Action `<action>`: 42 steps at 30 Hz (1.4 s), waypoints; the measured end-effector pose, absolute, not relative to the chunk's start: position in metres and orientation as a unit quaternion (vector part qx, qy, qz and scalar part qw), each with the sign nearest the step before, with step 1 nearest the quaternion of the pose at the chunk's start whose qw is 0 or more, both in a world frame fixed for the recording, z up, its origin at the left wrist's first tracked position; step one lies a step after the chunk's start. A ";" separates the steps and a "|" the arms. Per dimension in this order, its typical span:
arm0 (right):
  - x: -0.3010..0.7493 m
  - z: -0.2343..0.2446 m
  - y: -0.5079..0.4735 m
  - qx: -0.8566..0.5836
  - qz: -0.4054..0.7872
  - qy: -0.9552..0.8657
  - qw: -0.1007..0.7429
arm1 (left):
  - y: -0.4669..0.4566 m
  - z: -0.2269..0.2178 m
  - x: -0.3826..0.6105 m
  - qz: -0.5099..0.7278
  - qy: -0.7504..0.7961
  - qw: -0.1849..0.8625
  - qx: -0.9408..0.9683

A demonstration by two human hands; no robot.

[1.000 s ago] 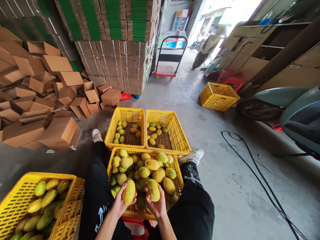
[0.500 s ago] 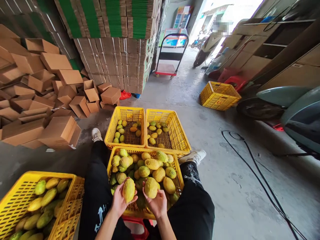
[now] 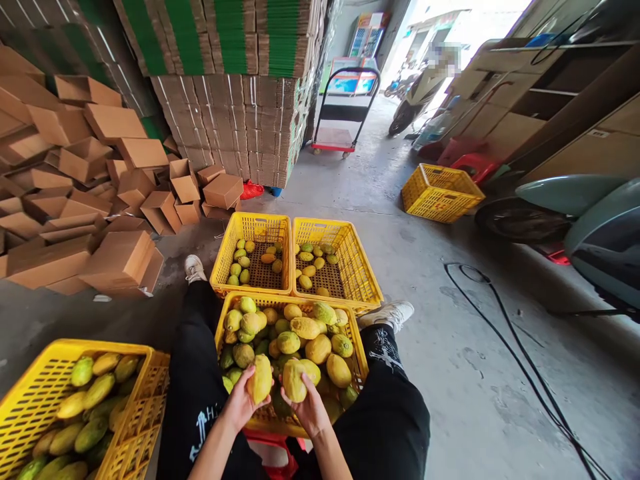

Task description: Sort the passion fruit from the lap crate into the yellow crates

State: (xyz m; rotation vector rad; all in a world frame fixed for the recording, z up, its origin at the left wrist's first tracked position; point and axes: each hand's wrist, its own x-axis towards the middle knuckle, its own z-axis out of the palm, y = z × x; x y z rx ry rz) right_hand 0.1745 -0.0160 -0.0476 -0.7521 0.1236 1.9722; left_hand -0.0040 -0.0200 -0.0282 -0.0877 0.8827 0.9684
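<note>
A yellow-green papaya point(image 3: 260, 380) is in my left hand point(image 3: 240, 402), the fingers curled round its side. My right hand point(image 3: 311, 408) grips another yellowish papaya point(image 3: 294, 381), with thumb and fingers on either side. Both fruits are held up side by side, apart from each other, above the near end of a yellow plastic crate point(image 3: 361, 353). That crate sits between my legs and is filled with green and yellow papayas point(image 3: 318, 348). Beyond it stand two more crates, a left one point(image 3: 216, 277) and a right one point(image 3: 367, 273), each with several fruits on the bottom.
Another crate point(image 3: 143, 400) full of papayas stands at lower left. Cardboard boxes point(image 3: 115, 260) are heaped behind it, beside stacked flat cartons point(image 3: 220, 120). A hand truck point(image 3: 345, 113), a yellow crate point(image 3: 440, 193), a black cable point(image 3: 515, 333) and a scooter point(image 3: 600, 233) are further off.
The papaya in my right hand has turned and shifted slightly left, closer to the other one. My left hand has tilted its fruit a little and moved it slightly right.
</note>
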 end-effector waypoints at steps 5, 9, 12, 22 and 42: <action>0.171 -0.050 -0.014 -0.320 0.809 0.042 0.491 | -0.021 -0.026 0.005 0.406 0.453 0.793 0.000; 0.172 -0.048 -0.014 -0.317 0.807 0.057 0.495 | -0.019 -0.025 0.003 0.423 0.456 0.783 -0.027; 0.174 -0.045 -0.013 -0.301 0.809 0.072 0.500 | -0.017 -0.026 0.000 0.439 0.451 0.773 -0.077; 0.180 -0.044 -0.013 -0.257 0.806 0.059 0.531 | -0.018 -0.031 -0.007 0.509 0.354 0.774 -0.127; 0.175 -0.037 -0.013 -0.254 0.819 0.037 0.513 | -0.017 -0.025 -0.005 0.500 0.367 0.776 -0.116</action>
